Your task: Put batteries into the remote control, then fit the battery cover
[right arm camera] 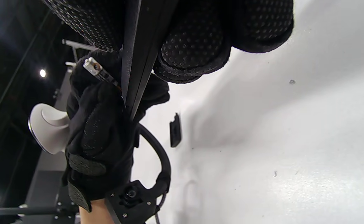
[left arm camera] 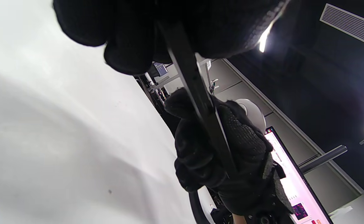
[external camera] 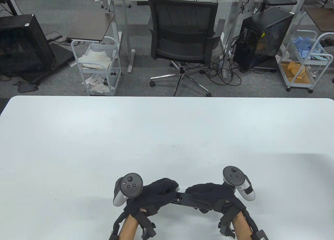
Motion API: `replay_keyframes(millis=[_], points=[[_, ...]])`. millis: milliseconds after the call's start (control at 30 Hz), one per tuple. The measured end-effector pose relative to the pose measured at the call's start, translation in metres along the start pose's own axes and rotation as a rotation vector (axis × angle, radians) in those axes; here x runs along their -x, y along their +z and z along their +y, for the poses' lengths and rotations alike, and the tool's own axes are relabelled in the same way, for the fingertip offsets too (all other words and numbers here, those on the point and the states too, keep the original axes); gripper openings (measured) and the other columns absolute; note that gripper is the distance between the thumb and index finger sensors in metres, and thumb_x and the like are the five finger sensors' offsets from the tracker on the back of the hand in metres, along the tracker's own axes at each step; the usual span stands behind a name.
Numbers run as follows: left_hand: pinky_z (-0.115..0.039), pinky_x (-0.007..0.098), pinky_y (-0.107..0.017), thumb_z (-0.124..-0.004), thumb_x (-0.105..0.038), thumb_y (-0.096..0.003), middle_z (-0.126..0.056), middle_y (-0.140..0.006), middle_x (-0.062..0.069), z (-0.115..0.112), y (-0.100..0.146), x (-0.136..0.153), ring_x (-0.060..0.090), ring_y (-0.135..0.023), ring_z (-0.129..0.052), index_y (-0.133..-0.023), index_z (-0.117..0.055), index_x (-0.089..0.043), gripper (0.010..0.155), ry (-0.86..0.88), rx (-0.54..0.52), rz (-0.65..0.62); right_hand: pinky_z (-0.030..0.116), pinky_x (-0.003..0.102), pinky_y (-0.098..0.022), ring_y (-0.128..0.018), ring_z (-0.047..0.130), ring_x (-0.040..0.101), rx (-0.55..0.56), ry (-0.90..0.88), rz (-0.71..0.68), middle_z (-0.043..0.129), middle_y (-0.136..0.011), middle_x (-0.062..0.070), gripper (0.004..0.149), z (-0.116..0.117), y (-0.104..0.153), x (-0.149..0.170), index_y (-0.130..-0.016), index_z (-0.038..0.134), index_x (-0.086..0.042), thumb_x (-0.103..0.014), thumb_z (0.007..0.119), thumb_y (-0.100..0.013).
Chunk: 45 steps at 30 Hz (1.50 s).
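A slim black remote control (external camera: pixel 182 198) is held above the table's near edge between both hands. My left hand (external camera: pixel 165 191) grips its left end and my right hand (external camera: pixel 199 194) grips its right end. In the right wrist view the remote (right arm camera: pixel 138 46) runs down into the left hand (right arm camera: pixel 101 133), whose fingers also hold a silver-tipped battery (right arm camera: pixel 99 72) against the remote. A small black battery cover (right arm camera: pixel 175 130) lies flat on the table beside the left hand. In the left wrist view the remote (left arm camera: pixel 200 102) runs edge-on into the right hand (left arm camera: pixel 231 161).
The white table (external camera: pixel 167 135) stretches far ahead of the hands. An office chair (external camera: pixel 182 36), carts and desks stand on the floor beyond its far edge.
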<state>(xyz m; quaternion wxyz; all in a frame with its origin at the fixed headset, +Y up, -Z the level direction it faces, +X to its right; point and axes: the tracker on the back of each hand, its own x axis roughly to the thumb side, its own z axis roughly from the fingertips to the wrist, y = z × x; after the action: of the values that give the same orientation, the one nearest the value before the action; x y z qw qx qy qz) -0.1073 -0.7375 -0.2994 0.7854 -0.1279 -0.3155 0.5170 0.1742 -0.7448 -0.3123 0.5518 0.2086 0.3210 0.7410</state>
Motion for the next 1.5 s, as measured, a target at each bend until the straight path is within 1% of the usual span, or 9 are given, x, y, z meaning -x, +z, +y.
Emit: replay_keyframes(millis=[167,367,467,700,933,1100,1167,1267,1500], points=[[-0.073,0.056,-0.063,-0.082,-0.022,-0.0594,-0.073,-0.106,0.019,0.0,-0.001,0.004,0.031,-0.074,-0.093,-0.1,-0.073,-0.017,0.042,0.068,0.017,0.015,0.083,0.038,-0.042,-0.039,0.097,0.018,0.004,0.004,0.003,0.098,-0.07,0.015,0.05,-0.001,0.0,0.001,-0.098,0.077,-0.01,-0.037,0.079,-0.056],[-0.071,0.057,-0.063,-0.074,-0.02,-0.0609,-0.068,-0.108,0.021,-0.006,-0.001,0.008,0.032,-0.076,-0.091,-0.105,-0.068,-0.014,0.045,0.117,-0.049,0.062,0.083,0.038,-0.042,-0.04,0.097,0.017,0.02,-0.034,0.033,0.098,-0.07,0.014,0.05,-0.004,-0.001,0.007,-0.098,0.076,-0.011,-0.038,0.079,-0.057],[-0.071,0.057,-0.062,-0.069,-0.031,-0.0632,-0.064,-0.109,0.025,-0.01,0.0,0.01,0.033,-0.074,-0.091,-0.11,-0.061,-0.012,0.051,0.167,-0.085,0.085,0.083,0.038,-0.042,-0.039,0.097,0.017,0.023,-0.042,0.034,0.098,-0.07,0.014,0.05,-0.004,-0.001,0.008,-0.098,0.076,-0.011,-0.038,0.079,-0.057],[-0.076,0.055,-0.053,-0.08,-0.051,-0.06,-0.071,-0.097,0.029,-0.027,0.002,0.011,0.027,-0.06,-0.095,-0.112,-0.052,-0.006,0.075,0.164,-0.187,0.235,0.083,0.038,-0.042,-0.039,0.097,0.017,0.023,-0.026,0.045,0.098,-0.07,0.014,0.05,-0.001,-0.002,0.007,-0.098,0.076,-0.011,-0.039,0.079,-0.057],[-0.081,0.05,-0.048,-0.084,-0.04,-0.0578,-0.081,-0.084,0.025,-0.03,0.002,0.015,0.02,-0.05,-0.097,-0.107,-0.061,-0.005,0.065,0.249,-0.253,0.256,0.083,0.037,-0.042,-0.039,0.097,0.017,0.027,-0.029,0.047,0.098,-0.07,0.014,0.05,-0.001,-0.002,0.008,-0.098,0.076,-0.011,-0.039,0.079,-0.057],[-0.08,0.052,-0.05,-0.081,-0.041,-0.0594,-0.079,-0.086,0.026,-0.031,0.002,0.016,0.022,-0.052,-0.097,-0.108,-0.059,-0.004,0.064,0.268,-0.234,0.246,0.084,0.037,-0.042,-0.039,0.097,0.017,0.03,-0.019,0.052,0.098,-0.07,0.013,0.05,-0.001,-0.003,0.009,-0.098,0.076,-0.011,-0.039,0.079,-0.057],[-0.079,0.053,-0.05,-0.084,-0.047,-0.0582,-0.078,-0.086,0.028,-0.032,0.002,0.015,0.023,-0.053,-0.096,-0.109,-0.058,-0.003,0.072,0.269,-0.24,0.251,0.083,0.037,-0.042,-0.039,0.097,0.017,0.032,-0.02,0.053,0.098,-0.07,0.013,0.05,-0.001,-0.003,0.009,-0.098,0.076,-0.011,-0.039,0.079,-0.057],[-0.08,0.051,-0.05,-0.085,-0.044,-0.0573,-0.08,-0.086,0.026,-0.032,0.002,0.013,0.021,-0.052,-0.097,-0.108,-0.06,-0.005,0.069,0.177,-0.242,0.267,0.083,0.037,-0.042,-0.039,0.097,0.017,0.031,-0.012,0.054,0.098,-0.07,0.013,0.05,-0.001,-0.003,0.008,-0.098,0.076,-0.011,-0.039,0.079,-0.057],[-0.078,0.053,-0.053,-0.08,-0.046,-0.0601,-0.074,-0.092,0.028,-0.035,0.005,0.019,0.025,-0.059,-0.095,-0.111,-0.053,-0.004,0.071,0.406,-0.276,0.241,0.083,0.037,-0.042,-0.039,0.097,0.017,0.037,-0.03,0.05,0.098,-0.07,0.013,0.05,-0.002,-0.002,0.009,-0.098,0.076,-0.012,-0.039,0.079,-0.057]])
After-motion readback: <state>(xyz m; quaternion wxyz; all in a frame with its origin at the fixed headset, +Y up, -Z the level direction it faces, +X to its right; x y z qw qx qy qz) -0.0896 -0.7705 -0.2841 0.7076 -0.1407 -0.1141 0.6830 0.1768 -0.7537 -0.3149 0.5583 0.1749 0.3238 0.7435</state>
